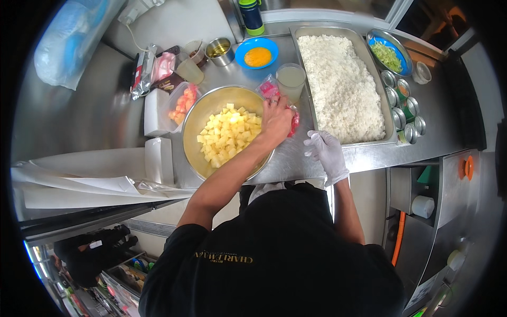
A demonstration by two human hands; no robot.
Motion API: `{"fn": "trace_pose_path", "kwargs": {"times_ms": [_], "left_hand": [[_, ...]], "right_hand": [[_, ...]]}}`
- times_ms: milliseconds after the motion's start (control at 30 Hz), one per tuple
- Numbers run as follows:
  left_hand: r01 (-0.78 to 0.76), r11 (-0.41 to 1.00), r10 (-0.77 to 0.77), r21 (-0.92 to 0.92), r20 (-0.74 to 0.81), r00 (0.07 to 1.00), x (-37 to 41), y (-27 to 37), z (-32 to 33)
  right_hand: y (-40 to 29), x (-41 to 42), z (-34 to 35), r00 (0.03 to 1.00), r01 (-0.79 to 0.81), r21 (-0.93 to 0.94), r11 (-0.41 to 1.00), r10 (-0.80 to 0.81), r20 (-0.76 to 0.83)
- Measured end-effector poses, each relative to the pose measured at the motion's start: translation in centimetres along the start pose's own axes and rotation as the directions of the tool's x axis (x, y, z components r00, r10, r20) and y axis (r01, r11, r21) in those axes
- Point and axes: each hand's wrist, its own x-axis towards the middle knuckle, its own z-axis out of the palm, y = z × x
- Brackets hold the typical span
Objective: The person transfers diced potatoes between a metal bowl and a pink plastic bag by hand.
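Note:
Bare, my left hand (278,119) reaches past the right rim of a steel bowl (191,152) of pale yellow cubes (229,134). Its fingers are at clear plastic packets with pink-red contents (268,88), beside a cup of cloudy liquid (291,79); whether they grip a packet is hidden. Red pieces in plastic (294,123) show beside the palm. My right hand (326,154), in a translucent glove, hovers near the counter's front edge with loosely bent fingers and nothing in it. Right of the bowl, a deep steel tray (390,119) holds white rice (340,87).
Several cans (410,107) stand right of the tray, below a bowl of shredded greens (386,57). Behind are a blue plate (240,53) with beaten egg, a steel cup (220,57) and a bottle (251,18). A tub of pink-orange pieces (184,105) and white boxes (158,158) stand left.

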Motion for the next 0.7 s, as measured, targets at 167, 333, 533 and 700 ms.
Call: {"fn": "trace_pose_path", "kwargs": {"times_ms": [167, 333, 533, 700], "left_hand": [[0.055, 0.991, -0.061, 0.119, 0.039, 0.997, -0.9, 2.0, 1.0], [0.080, 0.993, -0.082, -0.085, -0.015, 0.997, -0.2, 2.2, 2.5], [0.071, 0.977, -0.078, -0.204, -0.029, 0.997, -0.9, 1.0, 0.5], [0.152, 0.925, -0.164, -0.348, -0.004, 0.986, -0.5, 1.2, -1.4]], "right_hand": [[-0.7, -0.3, 0.0, 0.993, -0.115, 0.044, 0.992, 0.116, -0.013], [0.5, -0.2, -0.3, 0.997, -0.071, 0.191, 0.979, 0.069, 0.016], [2.5, 1.9, 1.5, 0.993, 0.067, -0.090, 0.994, -0.057, 0.106], [4.5, 4.3, 3.6, 0.883, 0.451, -0.251, 0.857, -0.470, -0.019]]}}
